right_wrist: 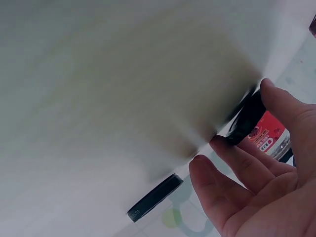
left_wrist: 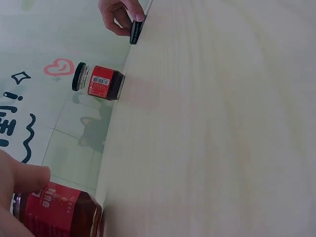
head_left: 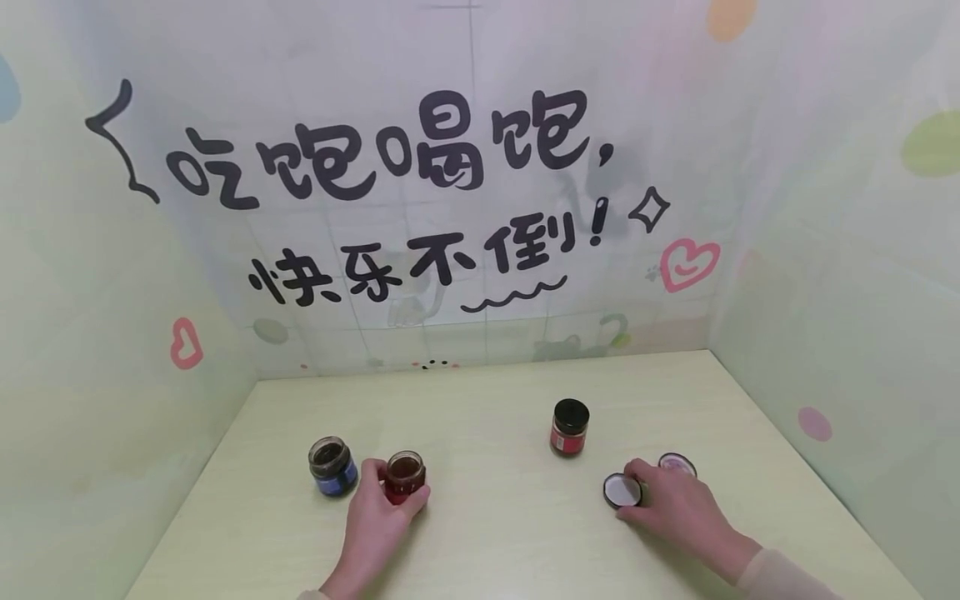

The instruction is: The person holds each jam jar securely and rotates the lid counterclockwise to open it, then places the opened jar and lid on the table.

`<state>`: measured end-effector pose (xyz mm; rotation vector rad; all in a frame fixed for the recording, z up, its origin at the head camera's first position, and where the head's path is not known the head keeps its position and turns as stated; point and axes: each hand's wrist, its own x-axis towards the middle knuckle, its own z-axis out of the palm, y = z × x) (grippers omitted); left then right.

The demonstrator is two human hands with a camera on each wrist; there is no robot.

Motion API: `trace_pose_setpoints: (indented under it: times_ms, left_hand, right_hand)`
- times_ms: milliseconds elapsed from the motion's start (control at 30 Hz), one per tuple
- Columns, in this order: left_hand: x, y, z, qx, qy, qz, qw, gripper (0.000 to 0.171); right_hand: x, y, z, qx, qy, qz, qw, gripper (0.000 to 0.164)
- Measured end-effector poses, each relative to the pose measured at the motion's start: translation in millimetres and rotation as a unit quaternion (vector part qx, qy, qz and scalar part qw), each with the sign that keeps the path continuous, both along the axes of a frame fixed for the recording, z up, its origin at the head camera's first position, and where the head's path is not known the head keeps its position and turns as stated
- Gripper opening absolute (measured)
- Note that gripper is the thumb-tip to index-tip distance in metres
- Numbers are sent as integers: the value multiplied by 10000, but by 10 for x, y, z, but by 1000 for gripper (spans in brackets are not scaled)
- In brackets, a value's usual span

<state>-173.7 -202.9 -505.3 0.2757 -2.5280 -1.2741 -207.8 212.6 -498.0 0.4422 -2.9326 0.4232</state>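
My left hand (head_left: 373,518) grips a lidless glass jar with a red label (head_left: 406,475), thumb on its near right side and fingers round the left. The jar stands upright with dark reddish contents; in the left wrist view its red label (left_wrist: 54,210) shows under the thumb. On the right, my right hand (head_left: 678,507) pinches a black jar lid (head_left: 622,492) by its edge, white inner face up and slightly tilted at the tabletop. Behind that hand lies a second lid (head_left: 677,463), also white side up, partly covered by the hand.
A lidless jar with a blue label (head_left: 334,477) stands just left of my left hand. Farther back, right of centre, is a red-labelled jar with its black lid on (head_left: 569,428). A printed cloth backdrop (head_left: 480,333) rises behind the pale wooden table (head_left: 487,533).
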Motion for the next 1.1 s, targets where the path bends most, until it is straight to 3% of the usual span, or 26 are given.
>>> trace_pose_setpoints:
  times_ms: [167, 1100]
  left_hand:
    - [13, -21, 9, -26, 12, -26, 10000, 59]
    - [19, -46, -14, 205, -23, -46, 9998, 64]
  right_hand:
    - [11, 13, -11, 210, 5, 85, 9997, 62]
    - [15, 18, -18, 356, -103, 37, 9993, 62]
